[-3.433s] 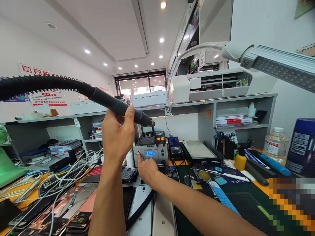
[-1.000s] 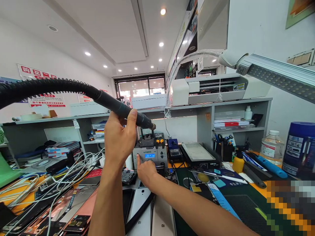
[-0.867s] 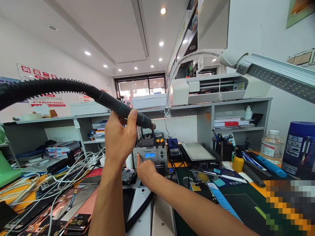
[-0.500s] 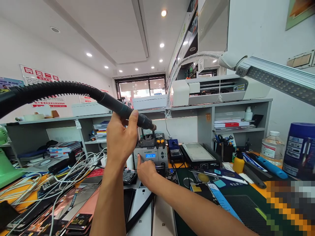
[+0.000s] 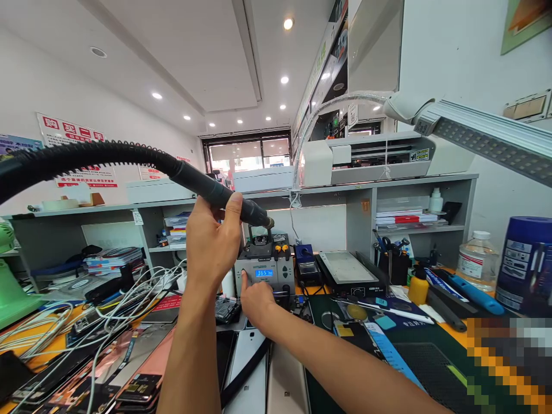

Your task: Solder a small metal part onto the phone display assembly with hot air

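Observation:
My left hand [image 5: 213,236] is closed round the handle of a hot air gun [image 5: 215,192]. The black tool is raised, with its metal nozzle tilted down to the right and a ribbed hose running off to the left. Lower down, my right hand [image 5: 257,302] holds nothing. Its index finger is stretched out and touches the left side of the hot air station's front panel [image 5: 276,287], while the other fingers are partly curled. The blue display [image 5: 264,273] on that panel reads 365. Part of the station's lower front is behind my right hand.
Several phones [image 5: 246,374] lie in front of me, partly under my arms. At left are tangled white cables [image 5: 125,305]. To the right stand a flat heating plate [image 5: 347,267], a yellow bottle [image 5: 417,284] and a clear bottle [image 5: 476,259]. A lamp [image 5: 491,135] hangs at upper right.

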The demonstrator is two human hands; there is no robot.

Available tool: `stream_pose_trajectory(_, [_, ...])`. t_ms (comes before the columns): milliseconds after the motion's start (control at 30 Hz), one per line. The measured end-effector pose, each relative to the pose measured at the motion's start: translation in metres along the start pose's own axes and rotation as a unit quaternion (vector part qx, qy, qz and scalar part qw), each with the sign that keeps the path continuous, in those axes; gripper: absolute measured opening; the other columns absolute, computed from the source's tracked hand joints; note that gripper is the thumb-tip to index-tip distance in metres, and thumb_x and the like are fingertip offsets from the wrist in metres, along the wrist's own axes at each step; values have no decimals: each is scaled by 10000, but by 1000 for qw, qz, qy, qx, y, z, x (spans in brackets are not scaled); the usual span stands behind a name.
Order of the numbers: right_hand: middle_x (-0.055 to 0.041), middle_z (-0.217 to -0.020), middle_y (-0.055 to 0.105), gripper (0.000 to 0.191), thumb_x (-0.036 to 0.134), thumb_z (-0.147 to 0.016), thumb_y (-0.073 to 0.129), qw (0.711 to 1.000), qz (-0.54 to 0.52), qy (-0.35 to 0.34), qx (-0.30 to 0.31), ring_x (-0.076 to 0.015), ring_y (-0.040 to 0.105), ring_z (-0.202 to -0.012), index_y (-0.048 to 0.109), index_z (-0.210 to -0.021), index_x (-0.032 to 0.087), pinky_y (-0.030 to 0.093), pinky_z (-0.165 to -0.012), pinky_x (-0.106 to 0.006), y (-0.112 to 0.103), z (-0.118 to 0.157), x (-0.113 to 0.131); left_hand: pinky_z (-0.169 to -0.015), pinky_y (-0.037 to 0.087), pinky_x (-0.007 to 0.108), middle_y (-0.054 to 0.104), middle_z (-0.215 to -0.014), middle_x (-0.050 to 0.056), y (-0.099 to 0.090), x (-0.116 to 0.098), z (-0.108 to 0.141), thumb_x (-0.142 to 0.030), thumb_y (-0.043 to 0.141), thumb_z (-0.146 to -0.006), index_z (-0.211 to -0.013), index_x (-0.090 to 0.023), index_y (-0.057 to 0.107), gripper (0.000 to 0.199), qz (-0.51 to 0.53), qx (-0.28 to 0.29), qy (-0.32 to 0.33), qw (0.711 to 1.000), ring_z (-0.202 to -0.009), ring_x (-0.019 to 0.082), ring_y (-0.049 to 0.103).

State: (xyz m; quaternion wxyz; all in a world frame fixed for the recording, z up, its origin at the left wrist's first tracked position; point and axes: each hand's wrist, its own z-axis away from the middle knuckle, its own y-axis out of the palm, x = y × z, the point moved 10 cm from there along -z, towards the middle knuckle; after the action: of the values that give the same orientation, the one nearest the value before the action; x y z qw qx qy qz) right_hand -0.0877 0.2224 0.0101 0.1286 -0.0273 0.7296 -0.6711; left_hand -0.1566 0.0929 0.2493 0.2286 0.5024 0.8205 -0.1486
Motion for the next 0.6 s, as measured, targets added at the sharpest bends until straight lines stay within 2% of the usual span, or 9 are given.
stream_pose_trajectory(600, [-85,-1184,657,310,307,-976,614,1000,-7,-7,-11,-214,681,-953,593,-1252,166,586,-802,-411,-5,6,2,-703,500,393,706,-835,32,1,-3,1,-573,570,-906,-940,-223,622,356,-3,7,-2,1000,-736,227,659])
